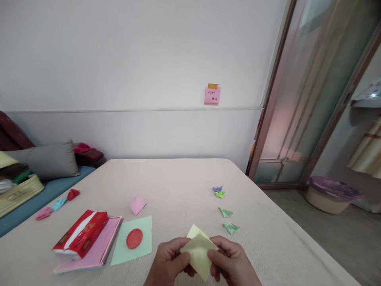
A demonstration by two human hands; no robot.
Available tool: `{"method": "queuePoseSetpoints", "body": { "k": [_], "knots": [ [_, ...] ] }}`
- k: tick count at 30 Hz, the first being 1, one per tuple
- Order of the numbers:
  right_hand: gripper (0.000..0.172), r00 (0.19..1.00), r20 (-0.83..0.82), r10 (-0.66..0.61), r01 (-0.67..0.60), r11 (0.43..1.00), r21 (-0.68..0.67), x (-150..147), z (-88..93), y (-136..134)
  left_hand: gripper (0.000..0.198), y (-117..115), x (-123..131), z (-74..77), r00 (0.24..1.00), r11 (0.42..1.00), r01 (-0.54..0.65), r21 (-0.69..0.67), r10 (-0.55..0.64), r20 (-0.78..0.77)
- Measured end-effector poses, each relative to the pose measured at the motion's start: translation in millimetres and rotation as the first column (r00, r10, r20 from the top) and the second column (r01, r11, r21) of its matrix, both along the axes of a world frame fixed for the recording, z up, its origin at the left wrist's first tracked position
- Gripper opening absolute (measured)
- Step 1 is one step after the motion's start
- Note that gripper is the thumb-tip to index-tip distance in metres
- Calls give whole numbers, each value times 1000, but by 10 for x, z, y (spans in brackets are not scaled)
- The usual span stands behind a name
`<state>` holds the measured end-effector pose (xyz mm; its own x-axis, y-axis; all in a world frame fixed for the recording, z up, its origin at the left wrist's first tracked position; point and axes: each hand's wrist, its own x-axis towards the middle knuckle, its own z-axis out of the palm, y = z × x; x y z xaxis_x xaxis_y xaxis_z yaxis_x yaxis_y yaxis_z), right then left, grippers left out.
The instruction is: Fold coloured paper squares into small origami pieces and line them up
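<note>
A pale yellow folded sheet of paper [200, 254] is held up near the table's front edge, one corner pointing down and a second layer peaking behind. My left hand [171, 260] pinches its left corner between thumb and fingers. On the opposite corner, my right hand [232, 260] grips the paper the same way, thumb in front. Both hands are closed on it; some fingers are hidden behind the paper. Nearest to the right hand lies a small green folded paper piece [231, 228], with another green folded piece [225, 212] beyond it.
Farther back sit a lime piece [220, 194] and a purple piece [217, 189]. At left, a red tissue pack [83, 234] rests on pink paper sheets [99, 254]. A red disc [134, 238] lies on a mint sheet [145, 226], near a pink folded paper [137, 205].
</note>
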<state>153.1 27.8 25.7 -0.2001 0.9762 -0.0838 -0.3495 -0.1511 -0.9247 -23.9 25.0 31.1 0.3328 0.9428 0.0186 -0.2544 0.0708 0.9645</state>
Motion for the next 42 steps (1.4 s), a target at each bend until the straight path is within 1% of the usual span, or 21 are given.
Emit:
{"method": "queuePoseSetpoints", "body": {
  "k": [3, 6, 9, 11, 14, 16, 20, 22, 24, 26, 29, 31, 32, 33, 35, 37, 38, 39, 40, 42],
  "knots": [
    [17, 999, -7, -31, 31, 1000, 0, 16, 19, -2, 27, -29, -15, 17, 999, 998, -54, -15, 53, -8],
    [14, 999, -32, -28, 27, 1000, -2, 26, 42, -19, 23, -46, -36, 17, 992, 993, -112, 38, 114, -55],
    [7, 995, -87, -58, 61, 998, 33, 27, 77, -48, 16, -50, -55, 19, 990, 989, -93, 117, 104, -94],
    [10, 993, -98, -71, 77, 995, 61, 30, 95, -62, 15, -53, -62, 32, 990, 988, -75, 137, 90, -112],
    [14, 998, -48, -47, 51, 994, 92, 48, 94, -60, 18, -54, -59, 50, 984, 989, -76, 126, 95, -148],
    [15, 999, 9, -42, 40, 992, 122, 63, 79, -50, 18, -48, -48, 36, 983, 989, -76, 126, 96, -159],
    [17, 995, 87, -55, 40, 986, 165, 70, 58, -47, 4, -17, -8, -85, 978, 984, -122, 131, 142, -154],
    [17, 993, 112, -48, 29, 985, 167, 61, 59, -56, 5, -1, 16, -160, 964, 976, -169, 138, 193, -185],
    [16, 988, 145, -44, 19, 986, 168, 47, 59, -61, 10, 8, 38, -210, 949, 964, -205, 168, 238, -206],
    [14, 980, 192, -56, 24, 986, 165, 28, 51, -58, 12, 5, 56, -224, 935, 948, -235, 215, 281, -216],
    [14, 963, 247, -112, 78, 987, 144, -13, 22, -37, 11, -22, 80, -199, 906, 915, -257, 312, 340, -251],
    [15, 964, 221, -149, 123, 984, 128, -44, 1, -22, 8, -47, 101, -187, 889, 893, -272, 359, 376, -262],
    [16, 969, 190, -160, 139, 983, 117, -56, -7, -16, 3, -58, 113, -189, 889, 891, -285, 354, 384, -250],
    [18, 975, 153, -163, 147, 983, 108, -67, -11, -12, 9, -65, 126, -197, 897, 896, -301, 327, 382, -222],
    [21, 983, 96, -157, 147, 984, 104, -77, -11, -11, 35, -66, 156, -222, 927, 920, -331, 211, 359, -111],
    [22, 985, 75, -158, 149, 982, 118, -80, 0, -20, 62, -52, 187, -251, 942, 941, -333, 57, 331, 49],
    [22, 984, 74, -164, 154, 980, 126, -82, 7, -28, 69, -41, 202, -265, 942, 950, -312, -14, 311, 127],
    [22, 983, 77, -169, 158, 979, 131, -86, 14, -38, 69, -30, 216, -280, 941, 959, -273, -72, 282, 187],
    [22, 982, 80, -172, 161, 978, 132, -94, 21, -51, 64, -20, 229, -295, 943, 969, -223, -111, 243, 228],
    [22, 982, 83, -168, 156, 979, 132, -124, 29, -78, 46, -7, 250, -326, 958, 982, -128, -138, 158, 241]
  ]
}}
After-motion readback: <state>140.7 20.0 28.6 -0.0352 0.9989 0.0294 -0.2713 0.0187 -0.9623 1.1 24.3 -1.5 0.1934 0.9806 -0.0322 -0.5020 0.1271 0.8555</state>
